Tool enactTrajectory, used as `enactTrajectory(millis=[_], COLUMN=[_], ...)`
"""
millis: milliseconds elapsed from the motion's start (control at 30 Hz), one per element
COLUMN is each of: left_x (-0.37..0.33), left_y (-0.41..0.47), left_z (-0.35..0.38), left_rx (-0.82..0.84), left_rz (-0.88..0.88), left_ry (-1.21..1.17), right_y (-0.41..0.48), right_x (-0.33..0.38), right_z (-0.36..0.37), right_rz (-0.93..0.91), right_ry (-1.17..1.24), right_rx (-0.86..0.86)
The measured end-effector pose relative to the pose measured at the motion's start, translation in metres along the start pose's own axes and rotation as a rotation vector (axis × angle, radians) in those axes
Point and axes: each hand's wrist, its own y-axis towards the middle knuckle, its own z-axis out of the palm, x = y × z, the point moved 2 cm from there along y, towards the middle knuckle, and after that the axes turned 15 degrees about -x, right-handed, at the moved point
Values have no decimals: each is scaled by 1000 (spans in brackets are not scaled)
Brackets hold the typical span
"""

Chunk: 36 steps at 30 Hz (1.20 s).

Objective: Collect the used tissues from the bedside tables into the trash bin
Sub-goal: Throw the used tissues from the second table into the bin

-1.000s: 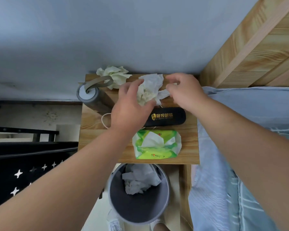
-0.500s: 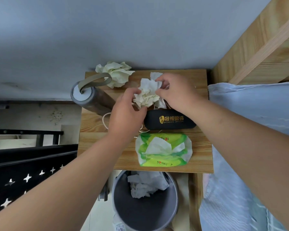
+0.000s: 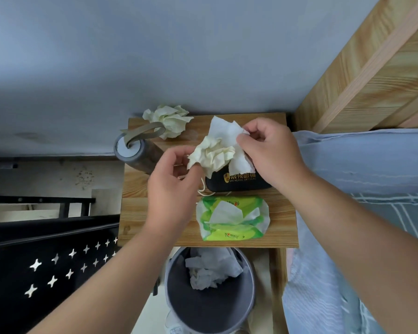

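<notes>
Above the wooden bedside table (image 3: pixel 278 213), my left hand (image 3: pixel 171 186) pinches a crumpled cream tissue (image 3: pixel 212 154). My right hand (image 3: pixel 270 150) grips a flatter white tissue (image 3: pixel 227 131) that overlaps the cream one. Another crumpled cream tissue (image 3: pixel 169 120) lies at the table's back left corner, untouched. The grey trash bin (image 3: pixel 227 314) stands on the floor just in front of the table and holds several white tissues (image 3: pixel 210 268).
A black glasses case (image 3: pixel 241 182) and a green tissue pack (image 3: pixel 232 219) lie on the table. A grey bottle with a strap (image 3: pixel 135 150) stands at its left. A bed with blue bedding (image 3: pixel 362 189) is on the right, a black star-patterned panel (image 3: pixel 48 268) on the left.
Both hands have lifted the tissues off the table and drawn them nearer, over the glasses case. The white tissue has spread out in my right hand.
</notes>
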Motion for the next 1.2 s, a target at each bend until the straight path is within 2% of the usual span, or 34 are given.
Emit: enactTrajectory(millis=[300,533,633,733,867,1067,1200], left_x=[-1,15,35,62,117,202,251], left_y=[-60,-100,-120,-139,-164,-170,-154], left_z=[-63,-115,-135,-151,-156,-141,-123], left_rx=[-18,-76,-69,-92,-106,-28,35], left_rz=[-126,-193,-223,-280,-383,-477,-497], left_ry=[-158,-304,-298,-271,-105,76,182], right_y=[-84,-164,-203,-236,-271,-305,-307], right_x=[28,44,38,18,-28,-106,-162], right_z=[-44,-49,-47,-42,-32,5,34], right_rz=[82,86,118,186,315,457,580], right_ry=[144,205,207,201,145,41,-26], right_rx=[-38,-18,-3,6,-11,-26,34])
